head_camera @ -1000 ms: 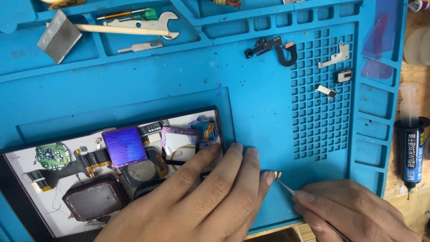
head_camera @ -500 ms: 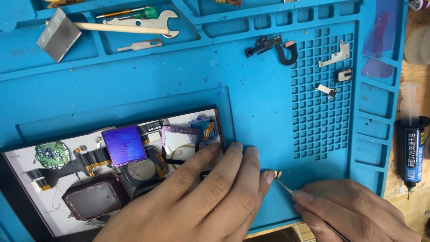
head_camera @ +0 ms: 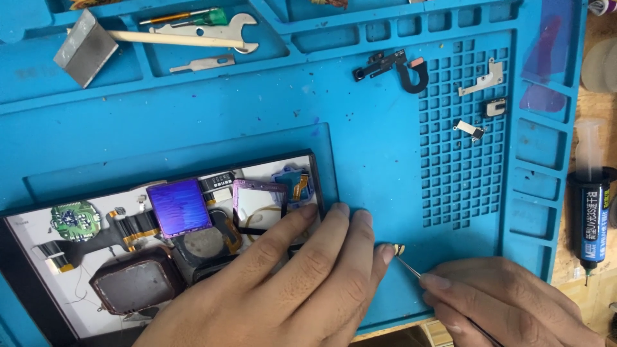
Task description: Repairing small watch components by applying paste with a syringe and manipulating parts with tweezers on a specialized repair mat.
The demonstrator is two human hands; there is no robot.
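At the far left we have the opened device (head_camera: 160, 250) lying face down on the blue mat (head_camera: 360, 160), its back off and its insides bare: a green round board, a purple square part (head_camera: 178, 207), thin orange ribbon cables, a dark square module near the lower edge. Our left hand (head_camera: 289, 289) lies flat across its right end, fingers (head_camera: 334, 228) stretched out side by side and gripping nothing, the tips reaching the mat just past the device's corner. If we lean harder here, we judge the palm could bend a ribbon or crack a part under it.

Just right of those fingertips sits the small part (head_camera: 399, 249), a tiny gold-and-dark piece held at the tip of the tweezers (head_camera: 414, 270), low over the mat or touching it; we cannot tell which. Our right hand (head_camera: 508, 302) pinches the tweezers with fingers closed narrow. Too tight a squeeze could flick the piece away; too loose and it drops. A sideways nudge from the left fingertips beside it could knock it free.

Further right is the grid of little pockets (head_camera: 459, 160), where a lost piece would be hard to find. Beyond the mat's edge a glue syringe (head_camera: 590, 212) lies on the worktop, well apart.
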